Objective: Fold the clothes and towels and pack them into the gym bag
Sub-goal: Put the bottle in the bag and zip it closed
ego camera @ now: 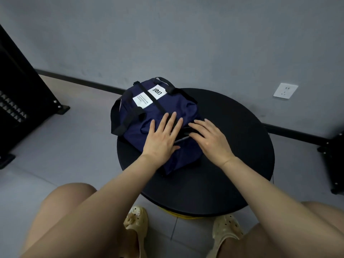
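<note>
**Both hands laid flat on the gym bag**

A navy gym bag [163, 108] with black straps is seen lying on a round black worktop [242, 146], toward its far left part, with one end hanging just past the rim. Two white labels are carried on its upper face; on one, dark lettering is printed, seen upside down from the head view. A black carry handle [119, 118] is draped over the left end of the bag, and a second handle [163, 81] arches at the far side.

The left hand [162, 138] is spread flat on top of the bag, fingers straight and slightly fanned, nothing being gripped. The right hand [210, 140] is laid just beside it, palm down with fingers extended toward the left, its fingertips resting on a dark seam or opening along the top of the bag; whether the zip there is closed cannot be told. Nothing is held by it either.

Bare knees and a pair of pale perforated clogs [135, 222] are seen below the worktop, on a grey tiled floor [55, 146]. A white wall socket [285, 91] is mounted on the grey wall to the right, and a black metal frame [22, 86] is stood at the left.
</note>
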The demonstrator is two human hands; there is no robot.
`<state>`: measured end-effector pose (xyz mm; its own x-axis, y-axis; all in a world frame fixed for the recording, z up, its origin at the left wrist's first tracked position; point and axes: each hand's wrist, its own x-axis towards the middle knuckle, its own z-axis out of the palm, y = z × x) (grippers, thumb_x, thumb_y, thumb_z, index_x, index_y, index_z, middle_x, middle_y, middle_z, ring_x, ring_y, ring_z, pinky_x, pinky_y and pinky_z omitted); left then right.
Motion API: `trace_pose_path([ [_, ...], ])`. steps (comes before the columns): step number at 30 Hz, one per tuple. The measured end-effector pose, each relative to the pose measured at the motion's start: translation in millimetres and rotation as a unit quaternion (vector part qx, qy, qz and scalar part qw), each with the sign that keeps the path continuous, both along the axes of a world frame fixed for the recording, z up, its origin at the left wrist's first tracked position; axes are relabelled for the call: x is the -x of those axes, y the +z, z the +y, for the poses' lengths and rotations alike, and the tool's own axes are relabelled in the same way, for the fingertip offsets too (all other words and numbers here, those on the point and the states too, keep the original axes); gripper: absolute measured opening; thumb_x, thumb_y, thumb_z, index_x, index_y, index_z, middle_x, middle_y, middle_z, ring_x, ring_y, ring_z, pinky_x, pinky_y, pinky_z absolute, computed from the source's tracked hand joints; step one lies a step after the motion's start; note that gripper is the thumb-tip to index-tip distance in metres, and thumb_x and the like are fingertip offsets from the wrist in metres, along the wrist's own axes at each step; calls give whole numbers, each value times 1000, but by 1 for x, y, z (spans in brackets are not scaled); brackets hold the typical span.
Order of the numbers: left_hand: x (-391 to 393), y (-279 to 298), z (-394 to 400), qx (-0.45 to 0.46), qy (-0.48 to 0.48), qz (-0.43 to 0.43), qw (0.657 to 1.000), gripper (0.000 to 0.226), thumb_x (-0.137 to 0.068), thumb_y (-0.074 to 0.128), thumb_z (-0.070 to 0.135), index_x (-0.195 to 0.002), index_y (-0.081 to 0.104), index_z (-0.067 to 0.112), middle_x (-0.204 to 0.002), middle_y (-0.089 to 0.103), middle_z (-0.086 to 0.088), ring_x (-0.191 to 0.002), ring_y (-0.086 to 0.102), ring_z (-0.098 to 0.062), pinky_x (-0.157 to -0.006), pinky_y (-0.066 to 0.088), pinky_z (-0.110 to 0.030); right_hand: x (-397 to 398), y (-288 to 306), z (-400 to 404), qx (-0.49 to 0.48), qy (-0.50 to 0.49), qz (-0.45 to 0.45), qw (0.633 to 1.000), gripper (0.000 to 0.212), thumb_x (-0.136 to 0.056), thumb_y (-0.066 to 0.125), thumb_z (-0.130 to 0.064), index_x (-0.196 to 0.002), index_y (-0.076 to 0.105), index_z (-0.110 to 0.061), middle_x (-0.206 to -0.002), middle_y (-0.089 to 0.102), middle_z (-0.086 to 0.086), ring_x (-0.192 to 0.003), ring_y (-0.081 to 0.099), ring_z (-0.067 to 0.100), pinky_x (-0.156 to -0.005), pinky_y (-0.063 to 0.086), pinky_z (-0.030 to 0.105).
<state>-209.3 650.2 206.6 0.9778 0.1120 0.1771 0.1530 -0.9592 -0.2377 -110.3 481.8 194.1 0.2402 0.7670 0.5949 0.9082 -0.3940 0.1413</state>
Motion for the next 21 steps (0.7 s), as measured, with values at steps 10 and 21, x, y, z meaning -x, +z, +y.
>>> trace_pose_path([
  [10,-7,-5,9,-17,-34,24,999,72,-99,32,46,-150,-10,17,-159,-10,-4,-146,0,-28,-114,19,-50,-22,5,13,119,-11,32,992,86,-81,71,-41,-148,28,-10,-156,21,4,-145,18,25,-117,17,46],
  [21,-8,-9,8,-14,-23,-5,1000,83,-92,44,56,-152,0,19,-160,3,-7,-145,12,-30,-110,24,-51,-24,-5,2,27,-9,66,997,71,-78,77,-24,-139,45,-4,-146,43,12,-137,38,28,-112,27,43],
])
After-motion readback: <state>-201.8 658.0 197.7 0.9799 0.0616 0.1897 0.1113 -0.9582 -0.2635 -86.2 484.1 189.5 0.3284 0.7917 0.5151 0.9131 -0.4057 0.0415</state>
